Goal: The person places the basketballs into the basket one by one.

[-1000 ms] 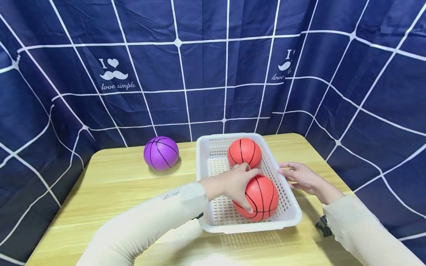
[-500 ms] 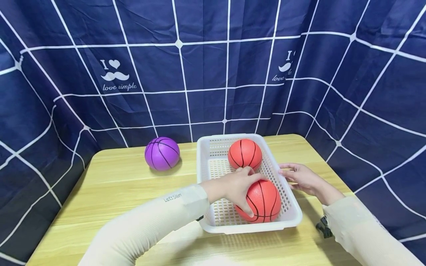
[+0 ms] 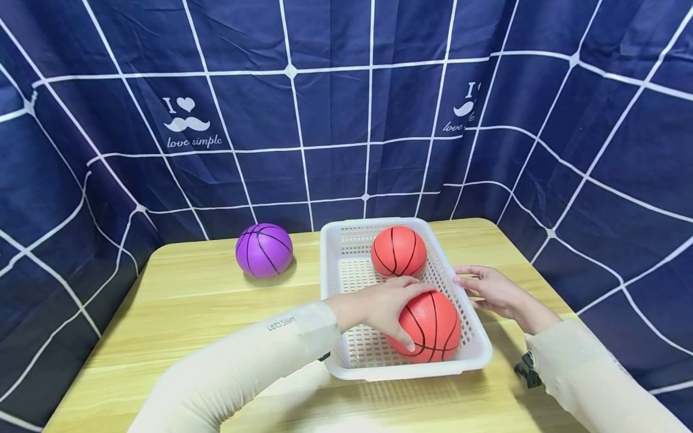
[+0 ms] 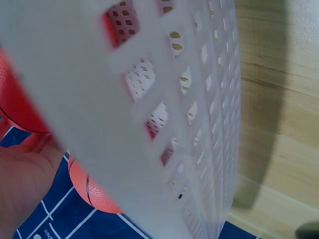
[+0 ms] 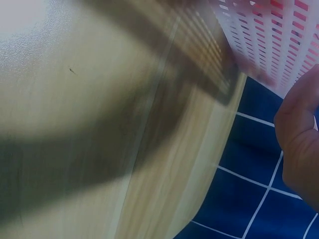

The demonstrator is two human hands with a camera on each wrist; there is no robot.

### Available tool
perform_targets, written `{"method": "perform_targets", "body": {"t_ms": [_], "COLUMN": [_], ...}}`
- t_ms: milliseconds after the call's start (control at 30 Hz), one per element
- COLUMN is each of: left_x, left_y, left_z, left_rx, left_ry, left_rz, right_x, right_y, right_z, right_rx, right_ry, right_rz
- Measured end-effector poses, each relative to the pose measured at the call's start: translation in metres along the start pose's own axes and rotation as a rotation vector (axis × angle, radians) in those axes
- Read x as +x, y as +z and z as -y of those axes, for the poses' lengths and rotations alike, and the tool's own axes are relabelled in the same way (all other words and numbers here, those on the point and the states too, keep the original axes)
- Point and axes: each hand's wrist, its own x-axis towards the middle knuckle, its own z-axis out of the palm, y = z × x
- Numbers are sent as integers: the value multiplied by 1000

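Note:
A white plastic basket (image 3: pixel 411 373) with slotted walls holds two small red basketballs, one behind the other. My left hand (image 3: pixel 384 307) grips the near red basketball (image 3: pixel 438 328) from its left side, thumb at the front and fingers round the back. Just behind that hand sits the far red basketball (image 3: pixel 399 249). Against the basket's right wall, the fingertips of my right hand (image 3: pixel 489 291) touch with fingers loosely extended. The left wrist view shows the left hand (image 4: pixel 22 174) beyond the basket wall (image 4: pixel 94 114), which hides much of the balls.
To the left of the basket, a purple basketball (image 3: pixel 263 250) lies near the back edge of the wooden table (image 3: pixel 206 307). A dark blue curtain (image 3: pixel 335 108) with white lines encloses the table behind and on both sides.
The near red basketball has shifted slightly right and turned under my left hand, which has lowered a little with it. The right hand and the basket stay nearly in place.

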Motion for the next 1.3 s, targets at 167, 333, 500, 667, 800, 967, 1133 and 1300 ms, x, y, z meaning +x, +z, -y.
{"method": "perform_targets", "body": {"t_ms": [167,333,500,667,800,967,1133,1300], "left_x": [0,1,1,1,2,1,0,0], "left_y": [3,6,6,8,8,8,7,6], "left_z": [3,4,6,8,10,11,11,12], "left_rx": [-68,-93,-107,-75,-71,-86,-87,-80], "left_ry": [-9,-17,-38,-61,-70,-67,-77,-87], "left_rz": [-21,-36,-49,-68,-80,-88,-95,-95], "right_x": [0,0,0,0,1,1,1,0], "right_y": [0,0,0,0,0,0,0,0], "right_z": [0,-1,-1,-1,-1,-1,-1,0], "right_rx": [0,-7,-8,-13,-14,-13,-12,-10], "right_ry": [2,3,4,2,2,3,4,4], "right_rz": [2,-3,-10,-7,-7,-9,-13,-14]}}
